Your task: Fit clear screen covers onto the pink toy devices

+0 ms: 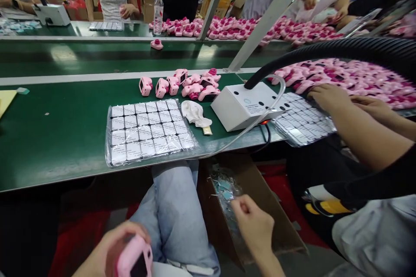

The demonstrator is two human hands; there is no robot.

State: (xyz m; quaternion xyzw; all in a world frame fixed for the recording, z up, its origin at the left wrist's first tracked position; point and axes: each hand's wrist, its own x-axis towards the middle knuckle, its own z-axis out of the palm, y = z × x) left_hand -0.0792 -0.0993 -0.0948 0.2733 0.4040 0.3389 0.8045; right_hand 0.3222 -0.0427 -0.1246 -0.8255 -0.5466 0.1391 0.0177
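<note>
Your left hand (110, 246) sits low over your lap, fingers wrapped round a pink toy camera (134, 259), its dark screen facing up toward you. That's a firm grasp, thumb over the top edge. Your right hand (251, 220) is out over the cardboard box (260, 190) beside your knee, fingertips pinched together; whether anything sits between them is too small to tell. Inside the box lies a heap of small bluish film scraps (225, 186).

Moving outward, your jeans-clad knee (175, 207) rises between both hands, tucked under the edge of the green bench (48, 147). On the bench right above it lies a clear tray of square white stickers (149, 132) in neat rows. Just beside its right edge rests a crumpled white cloth (195, 112). Behind those, a cluster of pink toy cameras (182, 84) lies tumbled together. To the right stands a white box unit (243, 106) with a black hose (325, 49) arching from it and a clear tube trailing off the bench edge.

On your right, a co-worker's hands (331, 97) rest on a second sticker tray (302, 121), with a big pile of pink cameras (351, 78) behind. Across the conveyor, more people stand at another pink pile (247, 28), and a water bottle (158, 12) stands upright there.
</note>
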